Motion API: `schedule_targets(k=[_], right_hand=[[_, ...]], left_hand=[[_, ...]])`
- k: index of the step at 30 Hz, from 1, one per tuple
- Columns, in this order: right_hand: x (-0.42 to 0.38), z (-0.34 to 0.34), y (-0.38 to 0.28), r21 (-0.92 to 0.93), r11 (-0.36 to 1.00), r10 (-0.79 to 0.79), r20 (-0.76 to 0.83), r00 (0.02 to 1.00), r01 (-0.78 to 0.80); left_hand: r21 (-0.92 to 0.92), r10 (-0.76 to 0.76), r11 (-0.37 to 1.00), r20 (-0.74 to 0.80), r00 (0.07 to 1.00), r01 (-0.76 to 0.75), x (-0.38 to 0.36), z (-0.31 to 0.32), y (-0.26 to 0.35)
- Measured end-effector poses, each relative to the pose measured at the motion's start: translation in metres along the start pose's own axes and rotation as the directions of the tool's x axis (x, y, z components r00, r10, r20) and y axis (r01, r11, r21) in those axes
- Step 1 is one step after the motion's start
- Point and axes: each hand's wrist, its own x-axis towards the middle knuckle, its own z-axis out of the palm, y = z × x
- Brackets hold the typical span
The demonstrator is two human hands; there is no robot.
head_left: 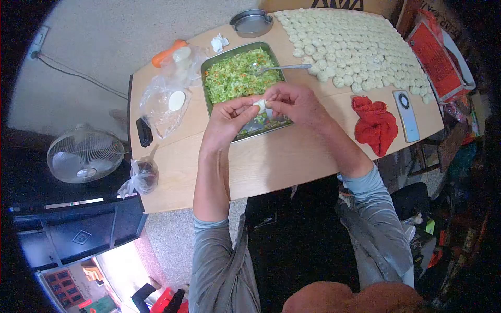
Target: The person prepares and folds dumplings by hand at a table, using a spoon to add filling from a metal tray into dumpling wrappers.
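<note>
Between the fingertips of both my hands is a small white dumpling point(261, 106), pinched at its edges. My left hand point(228, 119) is closed on its left side and my right hand point(298, 104) on its right. Both hands are over the near end of a metal tray point(202, 78), whose far part holds chopped green vegetable filling point(235, 75) with orange bits. A spoon point(289, 67) rests in the filling, its handle across the tray's right rim. To the left, a round white wrapper stack point(177, 100) lies on a clear plastic bag point(156, 107).
Rows of finished dumplings point(360, 49) cover the table's far right. A red cloth point(374, 125) and a phone point(407, 117) lie at right. Round metal pans point(251, 24), crumpled tissue point(219, 43), a carrot point(166, 55) and a tied bag point(143, 176) are also around. A fan point(85, 155) stands left.
</note>
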Motion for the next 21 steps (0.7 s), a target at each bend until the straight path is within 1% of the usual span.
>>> schedule_targets(k=[4,7,9,12,15,16,19,21], right_hand=[[0.000,0.000,0.008,-0.020,1.000,0.010,0.006,1.000,-0.010],[-0.001,0.002,0.006,-0.057,0.996,0.064,-0.052,0.997,-0.067],[-0.001,0.003,0.007,0.006,0.997,0.077,-0.095,0.993,-0.077],[-0.001,0.003,0.002,0.042,0.994,0.109,-0.158,0.981,-0.104],[-0.001,0.003,-0.005,0.081,0.988,0.142,-0.179,0.973,-0.130],[0.000,0.003,-0.006,0.099,0.986,0.152,-0.178,0.972,-0.136],[0.000,0.006,0.001,0.153,0.985,0.113,-0.188,0.976,-0.085],[-0.001,0.005,0.002,0.117,0.989,0.110,-0.171,0.979,-0.090]], left_hand=[[-0.014,-0.026,1.000,0.013,1.000,0.026,-0.001,-0.001,0.000],[0.001,-0.039,0.999,-0.011,0.999,0.039,0.002,-0.001,-0.004],[0.010,-0.052,0.999,-0.038,0.998,0.053,0.004,0.000,-0.005],[-0.123,0.007,0.992,-0.125,0.992,-0.023,0.003,0.012,-0.001],[-0.174,0.078,0.979,-0.144,0.987,-0.103,0.008,0.012,-0.008],[-0.172,0.071,0.980,-0.148,0.986,-0.096,0.008,0.011,-0.010],[-0.151,0.053,0.985,-0.165,0.985,-0.078,0.008,0.007,-0.012],[-0.122,0.046,0.990,-0.179,0.983,-0.068,0.007,0.008,-0.011]])
